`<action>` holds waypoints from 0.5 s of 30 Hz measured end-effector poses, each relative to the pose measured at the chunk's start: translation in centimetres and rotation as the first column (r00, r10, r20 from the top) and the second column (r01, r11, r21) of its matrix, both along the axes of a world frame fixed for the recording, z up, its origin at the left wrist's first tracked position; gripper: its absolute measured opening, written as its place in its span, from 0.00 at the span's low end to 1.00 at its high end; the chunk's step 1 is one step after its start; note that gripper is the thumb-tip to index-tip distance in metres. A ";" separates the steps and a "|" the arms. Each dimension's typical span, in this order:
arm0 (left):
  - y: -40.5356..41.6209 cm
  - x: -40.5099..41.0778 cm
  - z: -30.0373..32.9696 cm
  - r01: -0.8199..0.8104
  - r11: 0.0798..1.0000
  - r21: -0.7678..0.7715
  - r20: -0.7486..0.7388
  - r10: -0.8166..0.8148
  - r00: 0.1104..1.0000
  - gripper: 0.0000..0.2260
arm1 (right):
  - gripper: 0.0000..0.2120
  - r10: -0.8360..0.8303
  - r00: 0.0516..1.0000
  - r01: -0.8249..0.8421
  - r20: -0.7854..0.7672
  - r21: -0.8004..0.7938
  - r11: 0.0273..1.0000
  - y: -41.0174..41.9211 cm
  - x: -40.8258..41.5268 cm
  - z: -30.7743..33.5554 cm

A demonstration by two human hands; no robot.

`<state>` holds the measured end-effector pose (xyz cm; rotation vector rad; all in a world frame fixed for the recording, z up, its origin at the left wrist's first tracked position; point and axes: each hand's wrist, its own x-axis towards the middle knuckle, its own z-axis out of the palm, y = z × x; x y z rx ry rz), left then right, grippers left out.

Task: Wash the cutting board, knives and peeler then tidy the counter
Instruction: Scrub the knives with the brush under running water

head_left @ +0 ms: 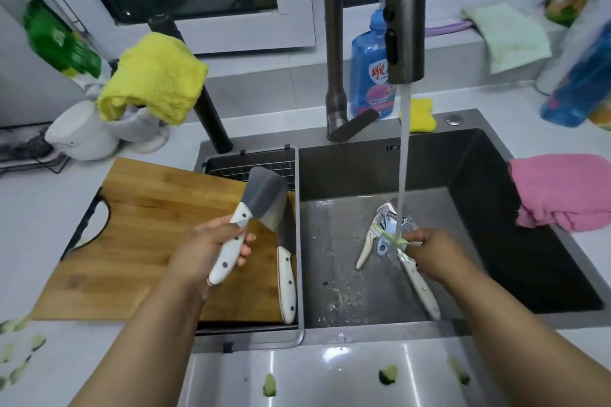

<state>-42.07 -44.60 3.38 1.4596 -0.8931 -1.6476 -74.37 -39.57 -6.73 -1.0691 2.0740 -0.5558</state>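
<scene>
Two hands worked at the sink [496,155]: the left hand [211,244] gripped a white-handled cleaver [254,208] above the cutting board [142,241] left of it; the right hand [429,251] held a knife [420,284] under the running water [404,155], beside the peeler [383,246].

Knives with white handles: three — cleaver [264,200], second knife [287,284], third knife [420,284] in the sink. Cutting board [145,241]: one. Cloths: three — yellow [155,76], pink [562,192], pale green [509,36]. Sponge [420,114]: one. Blue soap bottle [372,69]: one. Hands: two [215,248], [429,251].
</scene>
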 end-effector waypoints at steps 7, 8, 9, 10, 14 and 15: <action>-0.8 0.0 -3.7 -0.008 0.998 0.063 0.004 0.008 1.000 0.06 | 0.09 -0.003 1.000 0.003 -0.012 -0.003 1.000 0.0 0.6 -0.3; -0.9 -0.1 -4.1 -0.009 0.998 0.067 0.002 0.008 1.000 0.06 | 0.09 -0.003 1.000 0.003 -0.016 -0.001 1.000 0.1 0.6 -0.4; -1.0 -0.2 -4.4 -0.010 0.998 0.070 0.000 0.010 1.000 0.06 | 0.09 -0.008 1.000 0.008 -0.018 0.000 1.000 0.1 0.6 -0.4; -1.1 -0.2 -4.6 -0.012 0.997 0.071 0.000 0.012 1.000 0.06 | 0.09 -0.013 1.000 0.013 -0.019 0.000 1.000 0.2 0.6 -0.5; -1.5 -0.3 -5.4 -0.026 0.997 0.070 -0.003 0.026 1.000 0.07 | 0.08 -0.028 0.999 0.028 -0.019 0.000 1.000 0.4 0.5 -0.5; -1.5 -0.3 -5.6 -0.028 0.997 0.071 -0.003 0.029 1.000 0.07 | 0.09 -0.029 0.999 0.029 -0.022 0.000 1.000 0.4 0.5 -0.6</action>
